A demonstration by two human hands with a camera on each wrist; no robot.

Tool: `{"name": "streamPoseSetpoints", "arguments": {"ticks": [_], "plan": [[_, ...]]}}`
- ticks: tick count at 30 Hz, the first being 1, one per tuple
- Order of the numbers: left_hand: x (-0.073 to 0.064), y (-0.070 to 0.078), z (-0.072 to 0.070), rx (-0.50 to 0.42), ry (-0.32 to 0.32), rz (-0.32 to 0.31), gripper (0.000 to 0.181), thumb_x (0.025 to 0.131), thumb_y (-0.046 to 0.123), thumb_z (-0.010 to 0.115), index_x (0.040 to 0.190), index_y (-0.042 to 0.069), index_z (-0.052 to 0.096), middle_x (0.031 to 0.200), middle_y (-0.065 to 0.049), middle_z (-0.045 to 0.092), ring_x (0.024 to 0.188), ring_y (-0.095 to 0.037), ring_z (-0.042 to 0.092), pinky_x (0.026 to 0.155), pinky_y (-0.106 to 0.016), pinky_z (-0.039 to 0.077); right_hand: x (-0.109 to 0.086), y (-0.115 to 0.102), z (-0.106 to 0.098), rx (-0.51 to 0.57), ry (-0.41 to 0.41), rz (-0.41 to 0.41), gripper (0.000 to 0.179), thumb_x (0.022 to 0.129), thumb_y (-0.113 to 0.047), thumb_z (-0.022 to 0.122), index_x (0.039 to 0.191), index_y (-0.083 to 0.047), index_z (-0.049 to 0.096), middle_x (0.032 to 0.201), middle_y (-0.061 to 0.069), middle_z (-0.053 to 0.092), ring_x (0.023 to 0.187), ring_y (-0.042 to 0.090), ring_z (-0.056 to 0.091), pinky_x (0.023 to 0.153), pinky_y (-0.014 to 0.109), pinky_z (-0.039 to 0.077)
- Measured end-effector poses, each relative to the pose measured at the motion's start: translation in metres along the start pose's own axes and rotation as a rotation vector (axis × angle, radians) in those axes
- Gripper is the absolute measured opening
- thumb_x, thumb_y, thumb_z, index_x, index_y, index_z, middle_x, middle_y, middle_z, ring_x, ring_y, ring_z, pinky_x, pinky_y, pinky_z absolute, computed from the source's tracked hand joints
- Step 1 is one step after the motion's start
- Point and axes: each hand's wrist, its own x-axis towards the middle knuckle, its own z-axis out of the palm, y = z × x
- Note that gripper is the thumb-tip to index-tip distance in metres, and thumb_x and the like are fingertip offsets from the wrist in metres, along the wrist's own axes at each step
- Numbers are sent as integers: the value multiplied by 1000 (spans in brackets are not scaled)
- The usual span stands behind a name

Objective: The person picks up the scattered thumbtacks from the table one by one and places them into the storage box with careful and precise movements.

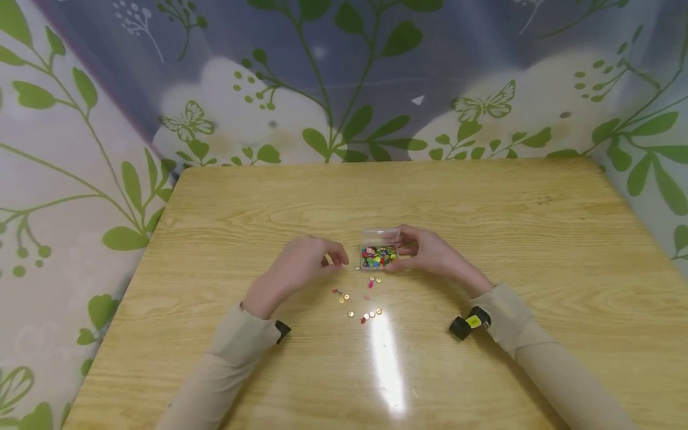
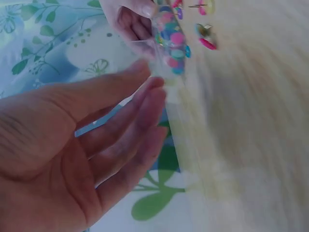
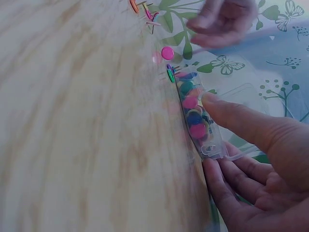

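Observation:
A small clear plastic box (image 1: 378, 258) with its lid (image 1: 378, 235) raised stands on the table, filled with colourful thumbtacks (image 1: 376, 260). My right hand (image 1: 430, 254) grips the box's right end, thumb at the front and fingers behind, as the right wrist view also shows. Just left of the box hovers my left hand (image 1: 303, 263), apart from it. Its fingers (image 2: 130, 125) are loosely bent towards the thumb, and I see nothing between them. Loose thumbtacks (image 1: 372, 315) lie scattered in front of the box, some with their pins showing (image 3: 152, 19).
The wood-grain table (image 1: 242, 209) reaches back to a wall covering (image 1: 333, 77) with green leaves and butterflies. Wrist cameras (image 1: 462, 326) sit below both hands, near the sleeves. A bright light reflection lies on the table in front of the loose thumbtacks.

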Motion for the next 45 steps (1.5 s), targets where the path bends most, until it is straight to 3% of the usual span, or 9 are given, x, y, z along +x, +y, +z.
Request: {"name": "streamPoseSetpoints", "arguments": {"ticks": [5, 9, 19, 26, 30, 34, 41, 45], "plan": [[-7, -2, 5, -27, -118, -23, 10, 86, 18, 81, 92, 18, 74, 84, 10, 71, 76, -5, 63, 75, -30, 53, -1, 0, -3, -8, 1, -1, 65, 81, -13, 86, 137, -3, 55, 131, 22, 58, 123, 41, 60, 101, 43, 52], [-6, -2, 13, 33, -144, -30, 12, 85, 20, 82, 84, 19, 70, 79, 9, 68, 72, -5, 59, 71, -29, 51, -2, -1, -3, -7, 2, 4, 66, 80, -13, 87, 137, -4, 56, 131, 22, 58, 123, 41, 60, 102, 43, 51], [-5, -5, 18, 99, -21, -45, 9, 98, 19, 68, 89, 16, 69, 78, 5, 67, 66, -9, 56, 64, -29, 51, -1, 2, -4, -15, 2, -7, 66, 80, -18, 88, 137, -5, 57, 133, 20, 59, 124, 39, 60, 104, 42, 50], [0, 0, 14, 91, 96, -37, 6, 96, 14, 68, 90, 14, 68, 84, 2, 73, 71, -10, 65, 63, -25, 54, -1, 0, -3, -11, -1, -5, 66, 79, -18, 88, 137, -6, 57, 133, 20, 59, 124, 39, 60, 104, 42, 50], [5, 4, 13, 54, 113, -54, 5, 94, 13, 72, 91, 16, 70, 88, 1, 75, 78, -12, 70, 66, -27, 55, -1, 0, -2, -4, 3, -14, 64, 79, -15, 88, 135, -6, 58, 130, 20, 59, 123, 38, 61, 103, 42, 51], [13, 11, 13, 56, 118, -58, 4, 92, 16, 75, 95, 17, 73, 89, 3, 75, 75, -11, 68, 63, -26, 52, 0, 0, -1, -4, 3, -26, 62, 79, -13, 88, 134, -5, 59, 129, 20, 60, 122, 39, 61, 102, 42, 51], [28, 25, 19, 51, 135, 2, 6, 91, 26, 77, 90, 21, 75, 84, 9, 74, 64, -5, 59, 57, -24, 45, -1, 0, -2, -8, -2, -29, 64, 80, -13, 87, 137, -6, 58, 131, 19, 60, 122, 37, 62, 101, 41, 52], [36, 31, 22, 51, 170, 33, 7, 93, 26, 75, 96, 21, 78, 86, 8, 76, 62, -3, 58, 55, -21, 44, -2, -2, -2, -6, -10, -28, 65, 81, -14, 86, 139, -6, 56, 133, 19, 60, 124, 37, 61, 102, 41, 51]]}}
